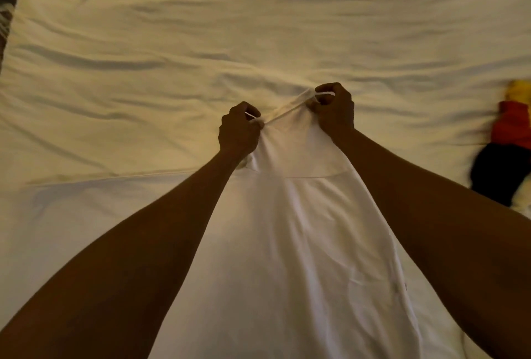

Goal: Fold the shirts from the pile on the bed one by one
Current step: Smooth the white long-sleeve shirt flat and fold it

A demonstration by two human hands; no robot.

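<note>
Pinching white shirt (290, 243) edge: left hand (240, 130), right hand (334, 110), above bed (143, 42).

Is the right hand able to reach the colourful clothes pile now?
Probably not yet: the right hand grips the white shirt. Bare sheet lies between it and the pile, so once it lets go, the way looks free.

Bed (120, 215): covered by a cream, wrinkled sheet (258, 28), spreading from 9 o'clock across 12 to 3 o'clock.
Pile of clothes (508, 143): lies on the sheet at 3 o'clock; yellow, red and black pieces bunched together.
</note>
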